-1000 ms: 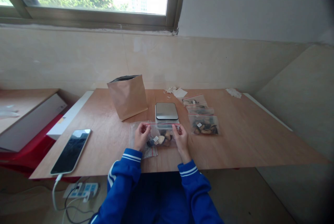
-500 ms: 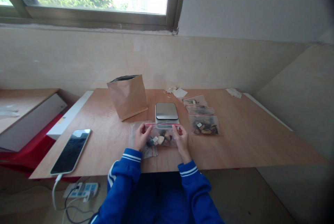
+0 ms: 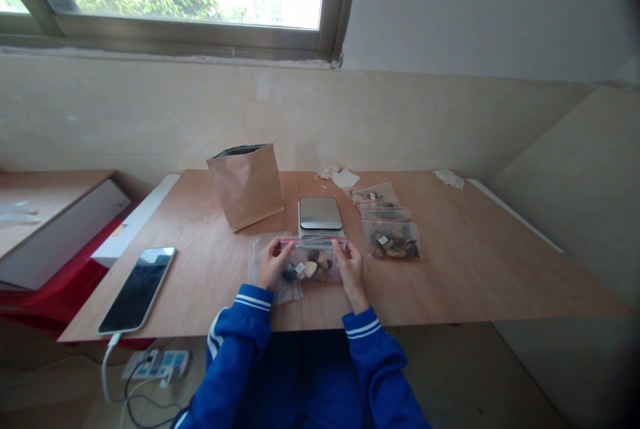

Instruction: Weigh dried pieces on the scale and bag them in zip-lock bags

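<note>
While the phone (image 3: 136, 289) lies dark at the far left edge of the table (image 3: 475, 262), its cable hanging off the near side, a brown paper bag (image 3: 246, 184) stands upright further in. Next comes the person's left hand (image 3: 273, 263), fingers pinched together on the left end of a small clear zip bag (image 3: 311, 262) just in front of the scale (image 3: 320, 214). It holds a few dark and pale lumps with a white tag among them. I'd judge it light and floppy, the film slick, the contents loose enough to slide; the stiff red-edged strip along the top looks the surest place to grip, at both ends. The right hand (image 3: 351, 267) does just that, fingers closed on the right end. An empty-looking bag lies flat under the left hand. To the right, three filled bags (image 3: 393, 240) lie in a row, well apart from the hands.
</note>
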Demonstrator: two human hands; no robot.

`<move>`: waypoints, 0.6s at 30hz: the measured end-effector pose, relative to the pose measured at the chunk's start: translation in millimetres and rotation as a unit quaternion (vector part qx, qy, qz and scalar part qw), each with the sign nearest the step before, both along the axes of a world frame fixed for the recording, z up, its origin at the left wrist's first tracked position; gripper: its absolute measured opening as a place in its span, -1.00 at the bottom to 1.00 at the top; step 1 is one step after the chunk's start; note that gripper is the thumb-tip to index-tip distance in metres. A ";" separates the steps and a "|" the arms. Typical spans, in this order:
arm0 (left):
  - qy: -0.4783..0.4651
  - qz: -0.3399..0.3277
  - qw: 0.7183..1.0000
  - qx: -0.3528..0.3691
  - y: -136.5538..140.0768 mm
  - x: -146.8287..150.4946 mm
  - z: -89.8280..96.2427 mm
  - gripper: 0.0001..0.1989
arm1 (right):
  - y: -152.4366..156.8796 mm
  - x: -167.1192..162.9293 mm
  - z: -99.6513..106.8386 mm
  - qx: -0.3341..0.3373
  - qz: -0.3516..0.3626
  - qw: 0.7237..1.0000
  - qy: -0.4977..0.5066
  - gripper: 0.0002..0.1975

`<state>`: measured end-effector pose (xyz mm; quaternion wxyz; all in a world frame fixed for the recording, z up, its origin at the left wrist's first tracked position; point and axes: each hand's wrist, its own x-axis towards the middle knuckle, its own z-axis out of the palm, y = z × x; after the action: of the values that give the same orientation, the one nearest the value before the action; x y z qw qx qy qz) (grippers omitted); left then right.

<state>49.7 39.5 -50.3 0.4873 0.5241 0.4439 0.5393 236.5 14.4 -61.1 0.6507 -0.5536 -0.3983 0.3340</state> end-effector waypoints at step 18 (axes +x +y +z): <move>0.061 0.008 0.998 -0.006 0.4 0.3 -2.6 -0.70 | -2.3 -4.6 -2.3 -0.028 0.053 0.998 0.010 -0.64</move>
<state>50.0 39.9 -52.9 0.4585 0.5491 0.4803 0.5075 231.8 12.1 -63.4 0.6202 -0.5465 -0.4109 0.3845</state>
